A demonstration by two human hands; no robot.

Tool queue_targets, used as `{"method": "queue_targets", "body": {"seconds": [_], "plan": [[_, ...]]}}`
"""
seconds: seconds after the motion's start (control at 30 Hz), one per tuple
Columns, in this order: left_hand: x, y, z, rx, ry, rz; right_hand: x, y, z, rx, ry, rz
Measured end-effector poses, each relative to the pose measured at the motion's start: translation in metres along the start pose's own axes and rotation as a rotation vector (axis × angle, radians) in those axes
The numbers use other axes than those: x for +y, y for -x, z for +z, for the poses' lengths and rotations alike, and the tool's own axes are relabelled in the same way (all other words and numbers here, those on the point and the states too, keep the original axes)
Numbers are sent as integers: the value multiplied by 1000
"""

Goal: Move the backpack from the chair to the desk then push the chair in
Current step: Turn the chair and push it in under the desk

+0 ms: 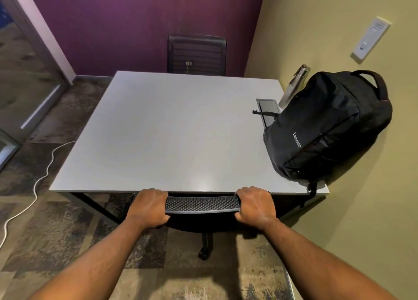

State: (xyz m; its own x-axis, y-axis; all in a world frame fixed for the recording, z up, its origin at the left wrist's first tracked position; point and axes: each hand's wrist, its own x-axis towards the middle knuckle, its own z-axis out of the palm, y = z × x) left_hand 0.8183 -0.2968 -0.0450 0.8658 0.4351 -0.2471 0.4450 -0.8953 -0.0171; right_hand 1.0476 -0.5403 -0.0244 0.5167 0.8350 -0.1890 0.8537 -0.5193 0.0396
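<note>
A black Lenovo backpack (pixel 328 123) stands on the right side of the grey desk (pixel 172 130), leaning against the yellow wall, with a steel bottle in its side pocket. The black mesh chair (pixel 201 204) sits at the desk's near edge, its seat under the top and its backrest almost touching the edge. My left hand (pixel 148 207) grips the left end of the backrest's top. My right hand (pixel 254 205) grips the right end.
A second black chair (pixel 196 54) stands at the far side against the purple wall. A white cable (pixel 43 170) trails over the carpet on the left. A metal cable hatch (pixel 268 109) is set in the desk beside the backpack. Glass door at far left.
</note>
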Motion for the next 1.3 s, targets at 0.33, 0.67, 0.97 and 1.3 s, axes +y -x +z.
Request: {"method": "queue_targets", "body": {"seconds": [0.33,0.67,0.97,1.3], "plan": [[11,32,9,-58,-3,41,-17,45,18,12,-34,28],[42,73,22,-25,-66,52,-14,77,14,0,-5,-7],[67,117,32,-25,-31,17,-16,102,16,-18,0,-40],[45,118,32,-5,-109,7,-23,97,14,-6,-4,-104]]}}
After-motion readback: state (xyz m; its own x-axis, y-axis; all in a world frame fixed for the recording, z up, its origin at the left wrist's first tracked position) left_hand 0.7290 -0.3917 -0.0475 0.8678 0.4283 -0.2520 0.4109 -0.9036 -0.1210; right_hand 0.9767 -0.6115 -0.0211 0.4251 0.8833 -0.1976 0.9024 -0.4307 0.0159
